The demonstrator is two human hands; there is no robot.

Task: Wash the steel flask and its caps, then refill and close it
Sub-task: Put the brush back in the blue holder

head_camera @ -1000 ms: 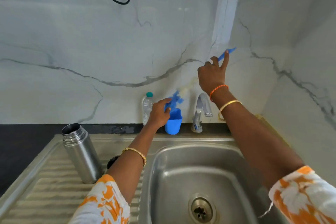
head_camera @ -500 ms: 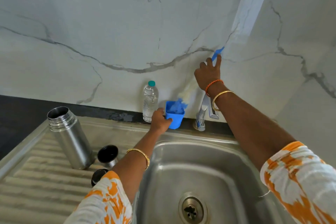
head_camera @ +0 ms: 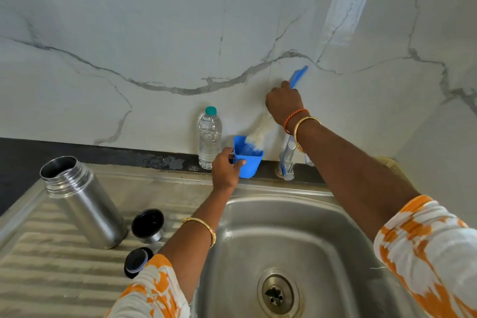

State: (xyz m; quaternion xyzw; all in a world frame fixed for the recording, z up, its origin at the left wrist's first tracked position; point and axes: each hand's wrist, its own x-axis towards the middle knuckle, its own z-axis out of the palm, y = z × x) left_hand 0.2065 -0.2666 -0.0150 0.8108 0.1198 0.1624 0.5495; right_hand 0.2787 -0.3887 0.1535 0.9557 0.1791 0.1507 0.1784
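Observation:
The open steel flask (head_camera: 82, 199) stands uncapped on the ribbed drainboard at left. Beside it lie two caps: a steel-rimmed black cap (head_camera: 147, 224) and a smaller black cap (head_camera: 136, 261), partly behind my left sleeve. My left hand (head_camera: 225, 169) grips a blue cup (head_camera: 249, 160) on the ledge behind the sink. My right hand (head_camera: 284, 103) holds the blue handle of a bottle brush (head_camera: 298, 77), whose white bristles (head_camera: 256, 138) dip into the cup.
A small clear water bottle (head_camera: 210, 137) with a teal cap stands against the marble wall, left of the cup. The tap (head_camera: 287, 160) sits under my right wrist. The steel sink basin (head_camera: 258, 217) with its drain (head_camera: 277, 293) lies below. A cream basket edge (head_camera: 392, 165) shows at right.
The brush has come down so its bristles now sit in the blue cup. My left hand slid from the cup's top to its side. The view tilted down, showing both caps.

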